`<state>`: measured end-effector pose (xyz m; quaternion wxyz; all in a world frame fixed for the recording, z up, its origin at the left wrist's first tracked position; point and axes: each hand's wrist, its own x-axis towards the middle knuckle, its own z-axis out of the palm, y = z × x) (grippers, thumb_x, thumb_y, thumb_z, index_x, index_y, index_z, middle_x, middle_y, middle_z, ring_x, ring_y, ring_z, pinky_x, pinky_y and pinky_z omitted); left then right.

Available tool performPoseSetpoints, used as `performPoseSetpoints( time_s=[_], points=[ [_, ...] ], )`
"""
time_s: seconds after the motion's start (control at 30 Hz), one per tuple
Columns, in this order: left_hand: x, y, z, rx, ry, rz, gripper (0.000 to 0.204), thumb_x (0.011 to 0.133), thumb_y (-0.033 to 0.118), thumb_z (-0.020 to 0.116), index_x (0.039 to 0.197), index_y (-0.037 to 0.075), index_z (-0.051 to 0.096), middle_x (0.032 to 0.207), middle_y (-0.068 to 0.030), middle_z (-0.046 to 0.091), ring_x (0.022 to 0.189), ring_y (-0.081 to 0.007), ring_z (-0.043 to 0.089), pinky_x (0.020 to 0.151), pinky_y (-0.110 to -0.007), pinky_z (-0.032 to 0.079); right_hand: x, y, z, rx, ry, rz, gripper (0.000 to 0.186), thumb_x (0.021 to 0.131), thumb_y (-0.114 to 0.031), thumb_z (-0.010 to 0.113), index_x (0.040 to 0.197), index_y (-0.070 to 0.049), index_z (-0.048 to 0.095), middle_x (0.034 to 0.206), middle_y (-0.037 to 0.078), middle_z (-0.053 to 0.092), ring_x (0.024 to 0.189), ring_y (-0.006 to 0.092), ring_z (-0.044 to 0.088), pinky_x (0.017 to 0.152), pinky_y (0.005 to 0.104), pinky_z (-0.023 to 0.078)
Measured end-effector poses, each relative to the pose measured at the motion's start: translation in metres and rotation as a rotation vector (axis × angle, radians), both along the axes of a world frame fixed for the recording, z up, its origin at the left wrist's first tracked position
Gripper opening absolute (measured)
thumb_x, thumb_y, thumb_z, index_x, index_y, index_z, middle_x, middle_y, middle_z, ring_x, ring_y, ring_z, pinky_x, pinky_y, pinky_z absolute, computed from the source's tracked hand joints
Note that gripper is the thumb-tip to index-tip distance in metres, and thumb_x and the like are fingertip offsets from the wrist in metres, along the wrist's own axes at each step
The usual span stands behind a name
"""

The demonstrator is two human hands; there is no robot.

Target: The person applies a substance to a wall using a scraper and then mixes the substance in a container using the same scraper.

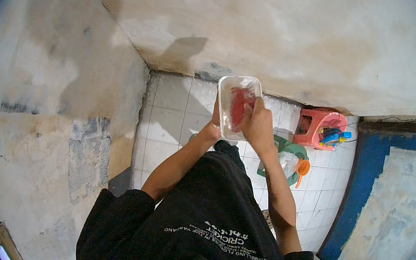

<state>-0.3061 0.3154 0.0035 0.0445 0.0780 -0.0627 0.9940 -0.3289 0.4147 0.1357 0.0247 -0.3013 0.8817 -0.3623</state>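
A pale, shallow rectangular tray [225, 103] with rounded corners is held up in front of my body, over the floor. My left hand [214, 121] grips its left side, the fingers mostly hidden behind it. Inside the tray shows a red, roughly oval thing [240, 100] with whitish streaks around it; its kind cannot be made out. Over the red thing's right side lies my right hand [259, 129], its fingers bent and closed against it. Their tips are partly hidden.
To the right on the white tiled floor [166, 124] stands a pink plastic stool [322, 120] with blue and yellow items [335, 136]. Nearer are a green basin [299, 150], clear plastic [287, 163] and an orange dipper [303, 167]. Stained walls [285, 44] rise ahead and left.
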Motion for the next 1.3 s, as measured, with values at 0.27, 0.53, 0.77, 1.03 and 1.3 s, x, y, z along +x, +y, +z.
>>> performPoseSetpoints(
  time_s=[0.27,0.53,0.77,1.03,1.3],
  points=[
    [0.001,-0.001,0.013,-0.058,-0.074,0.043,0.067,0.093,0.06,0.037,0.132,0.007,0.05,0.127,-0.0122,0.057,0.113,-0.0259,0.058,0.1,-0.04,0.046,-0.002,0.0,-0.009,0.052,0.015,0.016,0.023,0.084,-0.008,0.06,0.093,0.006,0.044,0.065,0.029,0.059,0.062,0.0467,0.061,0.053,0.0523,0.049],
    [-0.004,-0.006,0.005,0.074,0.04,-0.02,0.07,0.09,0.06,0.043,0.135,0.008,0.046,0.131,-0.0143,0.054,0.117,-0.0274,0.055,0.101,-0.041,0.046,-0.004,-0.005,-0.001,0.074,-0.022,0.002,0.021,0.086,-0.009,0.058,0.091,0.007,0.045,0.066,0.03,0.059,0.062,0.0472,0.061,0.053,0.0527,0.049],
    [-0.005,-0.008,-0.002,0.058,0.026,-0.005,0.073,0.088,0.063,0.044,0.136,0.008,0.045,0.133,-0.0158,0.052,0.119,-0.0304,0.053,0.102,-0.043,0.044,-0.004,-0.009,-0.012,0.046,-0.02,-0.008,0.02,0.086,-0.008,0.057,0.093,0.008,0.047,0.07,0.03,0.061,0.066,0.0479,0.061,0.057,0.0518,0.05],
    [-0.003,-0.014,0.003,0.095,0.02,-0.055,0.072,0.088,0.062,0.046,0.135,0.008,0.046,0.129,-0.0151,0.055,0.116,-0.03,0.055,0.102,-0.044,0.044,-0.003,-0.013,-0.008,0.025,-0.021,0.019,0.022,0.084,-0.007,0.059,0.093,0.007,0.045,0.066,0.03,0.059,0.063,0.0466,0.061,0.053,0.0518,0.049],
    [-0.002,-0.012,0.007,0.089,-0.039,-0.048,0.07,0.089,0.062,0.045,0.133,0.008,0.049,0.129,-0.0146,0.055,0.115,-0.0286,0.056,0.101,-0.043,0.045,-0.003,-0.01,-0.015,0.073,-0.012,-0.025,0.023,0.085,-0.009,0.059,0.094,0.006,0.045,0.066,0.029,0.06,0.062,0.0461,0.062,0.053,0.0515,0.05]
  ],
)
